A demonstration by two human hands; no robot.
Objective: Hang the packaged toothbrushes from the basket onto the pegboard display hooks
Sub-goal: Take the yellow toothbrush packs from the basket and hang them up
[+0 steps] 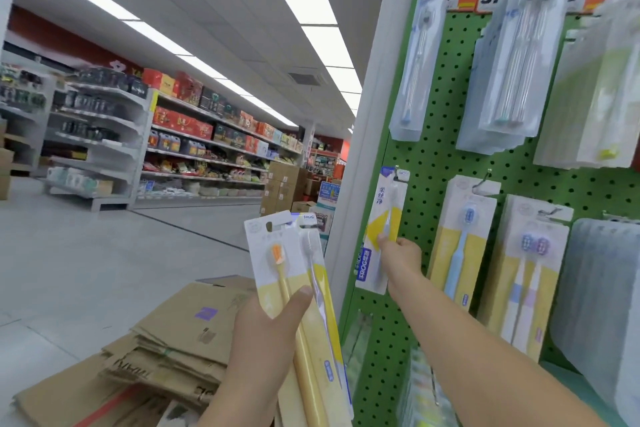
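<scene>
The right hand [398, 250] pinched a yellow-and-white carded toothbrush pack [382, 229] onto the green pegboard's [433, 163] leftmost hook [401, 174], while the left hand [266, 326] clamped two spare packs [294, 274] beside it, probably to be hung next.

- Toothbrush packs [294, 274] held in left hand [263, 333]: glossy clear plastic blister over matt printed card.
- Pack [382, 229] pinched by right hand [401, 253]: same glossy plastic, paper card backing.
- Pegboard [433, 163]: green perforated panel, matt painted finish.
- Hooks [485, 180]: thin shiny metal.
- Flattened boxes [166, 350]: brown corrugated cardboard, rough, matt.
- Floor [86, 253]: smooth, slightly glossy.
</scene>
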